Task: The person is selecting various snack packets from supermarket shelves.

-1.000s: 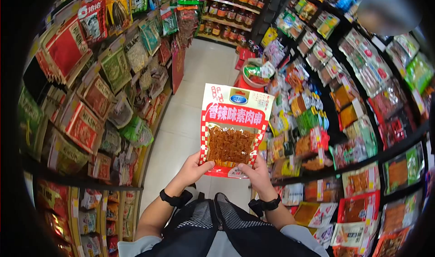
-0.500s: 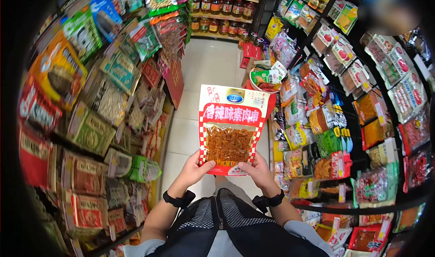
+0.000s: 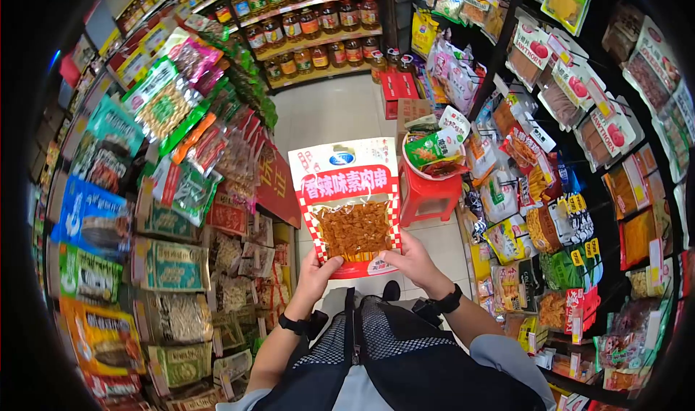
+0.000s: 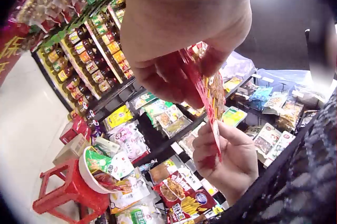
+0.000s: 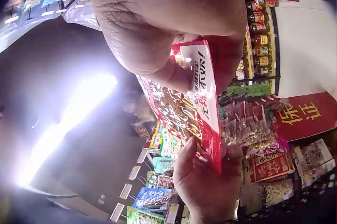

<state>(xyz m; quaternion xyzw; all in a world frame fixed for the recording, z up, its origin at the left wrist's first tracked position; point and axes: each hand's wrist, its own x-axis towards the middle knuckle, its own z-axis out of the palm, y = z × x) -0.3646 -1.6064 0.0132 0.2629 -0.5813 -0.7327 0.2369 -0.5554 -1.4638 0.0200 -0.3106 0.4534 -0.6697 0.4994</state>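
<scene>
A red and white snack packet (image 3: 352, 226) with a clear window showing brown skewered pieces is held upright in front of the body. My left hand (image 3: 316, 275) grips its lower left corner, thumb on the front and fingers behind. At the lower right corner my right hand (image 3: 418, 265) pinches it the same way. Edge-on in the left wrist view, the packet (image 4: 212, 111) runs between both hands. In the right wrist view the packet's bottom edge (image 5: 215, 124) shows, with the left hand (image 5: 202, 182) below.
Hanging snack packets line the left rack (image 3: 174, 317) and the right rack (image 3: 572, 230). A red stool (image 3: 428, 197) bears a white bowl (image 3: 463, 166) of packets. Shelves of jars (image 3: 311, 26) stand at the far end of the tiled aisle (image 3: 326, 114).
The view has turned and moved forward along the aisle, so the stool and jar shelves appear nearer. Both hands keep their hold on the packet, which has shifted slightly left in view.
</scene>
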